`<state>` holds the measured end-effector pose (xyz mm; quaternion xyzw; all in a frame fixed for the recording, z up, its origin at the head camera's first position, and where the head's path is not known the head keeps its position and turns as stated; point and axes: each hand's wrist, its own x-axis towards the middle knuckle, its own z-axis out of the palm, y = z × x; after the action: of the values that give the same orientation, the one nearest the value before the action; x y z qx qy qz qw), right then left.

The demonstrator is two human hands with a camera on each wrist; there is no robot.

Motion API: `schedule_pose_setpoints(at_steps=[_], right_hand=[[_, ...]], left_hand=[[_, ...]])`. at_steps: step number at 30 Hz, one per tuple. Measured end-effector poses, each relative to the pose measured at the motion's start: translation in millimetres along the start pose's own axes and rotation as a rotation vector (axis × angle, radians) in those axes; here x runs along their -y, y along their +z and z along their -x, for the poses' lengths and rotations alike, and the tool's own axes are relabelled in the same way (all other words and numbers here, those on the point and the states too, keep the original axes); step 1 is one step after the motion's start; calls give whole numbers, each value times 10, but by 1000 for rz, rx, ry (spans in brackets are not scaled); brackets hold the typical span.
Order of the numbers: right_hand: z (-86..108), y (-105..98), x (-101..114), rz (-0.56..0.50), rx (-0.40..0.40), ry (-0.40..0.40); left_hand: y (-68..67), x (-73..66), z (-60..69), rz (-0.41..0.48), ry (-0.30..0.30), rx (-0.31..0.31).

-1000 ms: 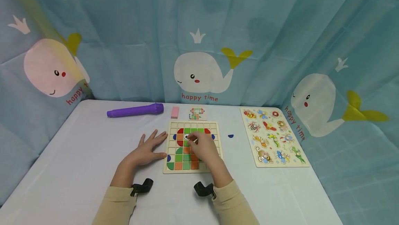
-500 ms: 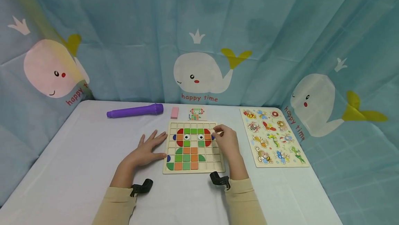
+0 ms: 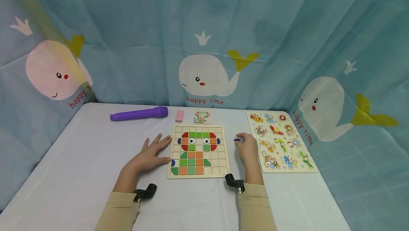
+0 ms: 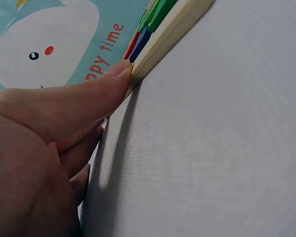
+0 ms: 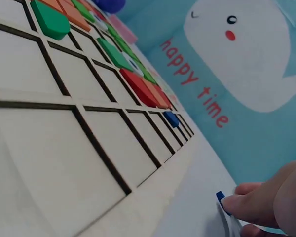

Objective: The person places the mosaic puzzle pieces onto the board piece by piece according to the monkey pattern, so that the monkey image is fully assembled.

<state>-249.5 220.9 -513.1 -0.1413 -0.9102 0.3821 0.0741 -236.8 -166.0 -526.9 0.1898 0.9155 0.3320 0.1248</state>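
Note:
A wooden grid board (image 3: 220, 158) lies on the table, partly filled with red, orange, green and blue pieces and two eye pieces. My left hand (image 3: 147, 157) rests flat at its left side with fingers spread. In the left wrist view the thumb (image 4: 106, 91) touches the board's edge, near a blue piece (image 4: 139, 44). To the right of the board, my right hand (image 3: 248, 149) pinches a small blue half-round piece (image 3: 236, 139). The right wrist view shows that blue piece (image 5: 223, 201) at the thumb tip, low over the white cloth; the other fingers are mostly hidden.
Behind the board lie a patterned picture card (image 3: 202, 116) and a pink block (image 3: 179, 116). A purple microphone-shaped stick (image 3: 138, 113) lies at the back left. On the right is an insect puzzle board (image 3: 281, 140). A whale-print curtain (image 3: 143, 64) encloses the table's back and sides.
My right hand has left the eye area of the board, moved right past its edge and taken hold of the loose blue half-round piece. My left hand stays put.

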Motion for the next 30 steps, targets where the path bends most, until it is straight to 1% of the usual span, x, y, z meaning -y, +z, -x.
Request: schedule_pose_setpoints(at_steps=[4,10,16,20,24,28,30], right_hand=[[7,19,-16,41,24,-1],[29,37,0,94,24,-25],[38,25,27,150,39,-5],[32,54,44,147,41,-2],[30,106,86,156,49,-31],[53,141,122,166,47,-43],[66,149,131,154,47,-41]], left_hand=[[4,11,2,-9,-1,-4],[9,12,0,-13,-8,-2],[6,4,-2,-15,-9,3],[4,-6,1,-7,-9,4],[-4,-10,3,-3,-9,1],[-8,-16,8,0,-10,2],[-7,-17,9,2,-12,3]])
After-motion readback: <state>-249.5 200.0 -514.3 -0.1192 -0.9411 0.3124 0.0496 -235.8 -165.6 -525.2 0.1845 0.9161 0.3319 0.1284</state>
